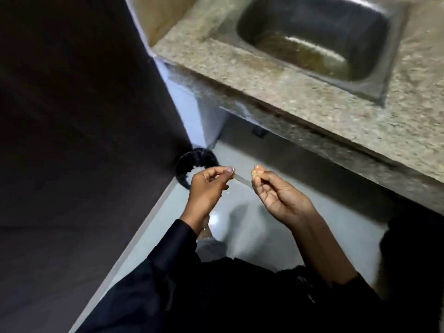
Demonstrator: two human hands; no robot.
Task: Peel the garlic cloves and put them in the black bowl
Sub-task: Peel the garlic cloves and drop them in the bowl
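Two hands up in front of the body, out over the floor [276,164], not over the surface [360,111]. Right hand [276,195] pinches a small pale garlic clove [257,173] between thumb and fingertips, other fingers curled under. Left hand [206,186] pinches the end of a thin translucent strip of skin [240,180] that runs across to the clove, taut between the two hands. Reads as mid-peel: the clove is held fixed at the tips so the skin can be drawn off sideways, hands apart to keep tension on the strip. Likely working off the surface so peelings drop clear of it, but that's a guess. A dark round object [194,162] sits low on the floor by the cabinet corner, just behind the left hand; could be a bin or basket, too blurred to tell. Black bowl is not in view, so no read on how many cloves are done. Steel sink [312,37] is set in the speckled stone surface at top right, well apart from the hands. Next step should be finishing the strip, then checking for leftover skin.
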